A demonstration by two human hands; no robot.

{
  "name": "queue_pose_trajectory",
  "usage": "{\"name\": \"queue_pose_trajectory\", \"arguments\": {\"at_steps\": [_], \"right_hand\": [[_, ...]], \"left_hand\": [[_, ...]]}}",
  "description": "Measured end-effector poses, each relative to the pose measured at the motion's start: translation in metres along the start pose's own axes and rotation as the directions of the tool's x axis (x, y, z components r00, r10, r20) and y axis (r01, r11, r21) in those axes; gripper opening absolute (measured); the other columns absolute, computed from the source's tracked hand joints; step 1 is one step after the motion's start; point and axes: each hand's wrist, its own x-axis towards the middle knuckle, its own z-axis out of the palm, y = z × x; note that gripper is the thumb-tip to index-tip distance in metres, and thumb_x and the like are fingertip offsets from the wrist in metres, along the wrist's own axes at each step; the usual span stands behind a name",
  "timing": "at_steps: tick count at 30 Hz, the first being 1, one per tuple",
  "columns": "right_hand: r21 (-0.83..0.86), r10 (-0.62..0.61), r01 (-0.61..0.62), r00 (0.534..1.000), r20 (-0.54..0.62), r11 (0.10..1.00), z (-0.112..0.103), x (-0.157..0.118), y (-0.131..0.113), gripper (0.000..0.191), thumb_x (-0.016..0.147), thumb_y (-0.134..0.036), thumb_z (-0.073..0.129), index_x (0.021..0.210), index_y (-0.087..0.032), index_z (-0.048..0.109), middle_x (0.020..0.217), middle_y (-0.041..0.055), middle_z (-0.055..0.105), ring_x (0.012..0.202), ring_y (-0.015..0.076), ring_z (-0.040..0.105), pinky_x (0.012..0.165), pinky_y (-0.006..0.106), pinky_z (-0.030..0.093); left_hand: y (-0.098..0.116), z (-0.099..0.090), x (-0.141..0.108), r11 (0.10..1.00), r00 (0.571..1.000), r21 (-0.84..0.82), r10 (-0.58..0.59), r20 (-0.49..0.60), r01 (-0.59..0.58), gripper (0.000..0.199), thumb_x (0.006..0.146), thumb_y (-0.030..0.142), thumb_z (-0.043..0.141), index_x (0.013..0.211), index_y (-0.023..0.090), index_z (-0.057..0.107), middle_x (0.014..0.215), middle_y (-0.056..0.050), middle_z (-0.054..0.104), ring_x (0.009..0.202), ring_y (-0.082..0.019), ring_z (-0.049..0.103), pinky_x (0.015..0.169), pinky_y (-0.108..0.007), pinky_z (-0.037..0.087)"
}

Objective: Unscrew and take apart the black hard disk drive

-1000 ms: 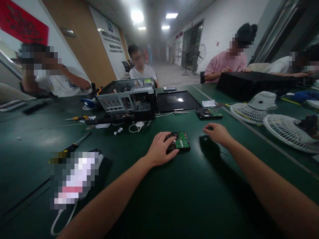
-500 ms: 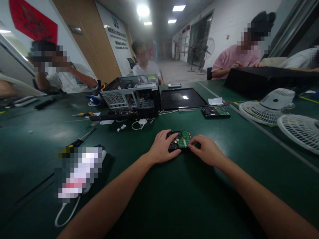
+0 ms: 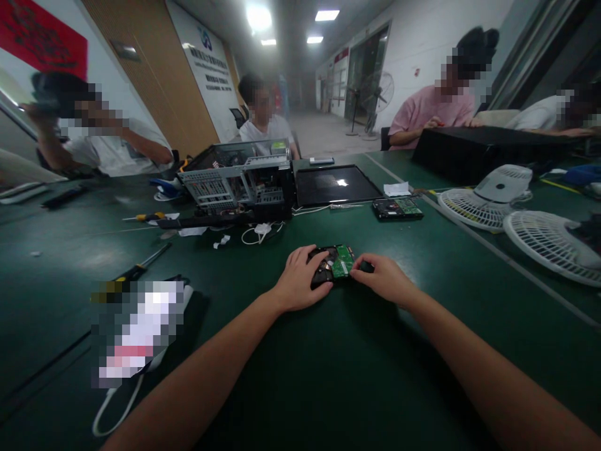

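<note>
Big stuff first: the counter (image 3: 300, 382) is smooth green with a dull shine, so I'd guess something small could skid on it if pushed sideways without being held down. Toward the back sits the case (image 3: 225, 185), a boxy grey metal frame full of slots, and right beside it a flat, glossy black panel (image 3: 331, 186). Over to the right are two white fan grilles (image 3: 474, 210), round and ribbed, probably plastic.

Now the hands. The left hand (image 3: 299, 285) has a spread grip clamped over the drive (image 3: 334, 266), thumb at the near edge. The right hand (image 3: 382, 279) has its fingertips curled in at the drive's right edge; can't tell if that grip is pinching anything.

The drive itself lies on the counter between the hands: a dark rectangular block, green board (image 3: 343, 262) facing up. IMO the risk is there: a careless fingertip could scrape the exposed board, and if the left hand slackened, a shove from the right might twist the whole thing.
</note>
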Motion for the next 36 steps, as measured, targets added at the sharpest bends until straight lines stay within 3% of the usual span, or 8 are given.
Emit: {"name": "queue_pose_trajectory", "arguments": {"at_steps": [5, 8, 11, 14, 22, 27, 31, 36], "right_hand": [[0.28, 0.168, -0.171, 0.985, 0.033, 0.945, -0.01, 0.0, 0.004, 0.022, 0.084, -0.041, 0.069, 0.096, -0.022, 0.072, 0.062, -0.0009, 0.059, 0.054, 0.0153, 0.051, 0.05, 0.028, 0.037], [0.553, 0.243, -0.214, 0.97, 0.021, 0.806, -0.021, 0.002, 0.01, 0.021, 0.085, -0.03, 0.063, 0.102, -0.02, 0.071, 0.069, 0.0018, 0.062, 0.06, 0.0158, 0.057, 0.051, 0.028, 0.045], [0.727, 0.226, -0.209, 0.971, 0.076, 0.654, -0.031, 0.003, 0.019, 0.023, 0.083, -0.02, 0.061, 0.103, -0.018, 0.072, 0.089, 0.0081, 0.07, 0.077, 0.019, 0.068, 0.066, 0.032, 0.058], [0.773, 0.186, -0.19, 0.978, 0.095, 0.605, -0.037, 0.003, 0.026, 0.026, 0.082, -0.018, 0.071, 0.108, -0.021, 0.073, 0.101, 0.0085, 0.071, 0.094, 0.0219, 0.073, 0.085, 0.036, 0.062], [0.69, 0.181, -0.059, 0.978, -0.106, 0.721, -0.036, 0.006, 0.029, 0.034, 0.081, -0.036, 0.082, 0.11, -0.023, 0.071, 0.093, 0.0037, 0.071, 0.085, 0.0188, 0.07, 0.078, 0.036, 0.062], [0.667, 0.193, 0.005, 0.955, -0.223, 0.745, -0.039, 0.007, 0.03, 0.037, 0.079, -0.043, 0.083, 0.107, -0.023, 0.071, 0.095, 0.0047, 0.072, 0.087, 0.0203, 0.069, 0.071, 0.032, 0.059], [0.668, 0.242, -0.064, 0.954, -0.178, 0.741, -0.038, 0.008, 0.034, 0.032, 0.08, -0.047, 0.08, 0.097, -0.021, 0.072, 0.088, 0.0045, 0.071, 0.076, 0.0181, 0.067, 0.062, 0.029, 0.056], [0.615, 0.247, -0.104, 0.957, -0.151, 0.781, -0.034, 0.01, 0.037, 0.031, 0.08, -0.048, 0.078, 0.092, -0.02, 0.071, 0.079, 0.0031, 0.069, 0.065, 0.0145, 0.061, 0.053, 0.025, 0.047]], "left_hand": [[0.0, -0.001, 0.0, 1.0, 1.0, 0.001, 0.003, 0.019, -0.003, 0.075, 0.089, 0.052, 0.067, 0.154, 0.027, 0.042, 0.159, -0.014, 0.034, 0.146, -0.039, 0.032, 0.121, -0.059, 0.029], [0.001, -0.005, 0.0, 1.0, 1.0, -0.026, -0.003, 0.022, 0.003, 0.07, 0.09, 0.053, 0.065, 0.153, 0.029, 0.044, 0.157, -0.013, 0.036, 0.145, -0.039, 0.033, 0.12, -0.059, 0.031], [0.003, -0.007, 0.001, 0.998, 0.999, -0.042, -0.043, -0.005, 0.042, 0.068, 0.09, 0.056, 0.065, 0.151, 0.031, 0.047, 0.15, -0.012, 0.043, 0.139, -0.037, 0.04, 0.116, -0.057, 0.036], [0.003, -0.003, 0.001, 0.996, 0.996, -0.026, -0.081, -0.023, 0.08, 0.07, 0.089, 0.063, 0.064, 0.15, 0.032, 0.048, 0.147, -0.012, 0.045, 0.135, -0.037, 0.042, 0.112, -0.058, 0.039], [0.004, -0.003, 0.001, 0.998, 0.998, 0.001, -0.061, -0.029, 0.061, 0.075, 0.094, 0.069, 0.052, 0.156, 0.027, 0.042, 0.155, -0.013, 0.045, 0.139, -0.037, 0.041, 0.114, -0.058, 0.035], [0.008, -0.009, 0.004, 0.957, 0.948, -0.118, -0.282, -0.148, 0.266, 0.056, 0.105, 0.061, 0.033, 0.132, 0.021, 0.063, 0.113, -0.01, 0.073, 0.104, -0.028, 0.066, 0.087, -0.04, 0.051], [0.006, -0.003, 0.006, 0.919, 0.913, -0.144, -0.385, -0.138, 0.366, 0.054, 0.108, 0.057, 0.028, 0.102, 0.024, 0.071, 0.079, -0.004, 0.072, 0.08, -0.024, 0.071, 0.074, -0.034, 0.05], [0.004, 0.006, 0.02, 0.936, 0.945, -0.238, -0.296, -0.14, 0.258, 0.044, 0.104, 0.051, 0.045, 0.134, 0.022, 0.061, 0.115, -0.007, 0.074, 0.096, -0.024, 0.071, 0.086, -0.036, 0.054]]}}
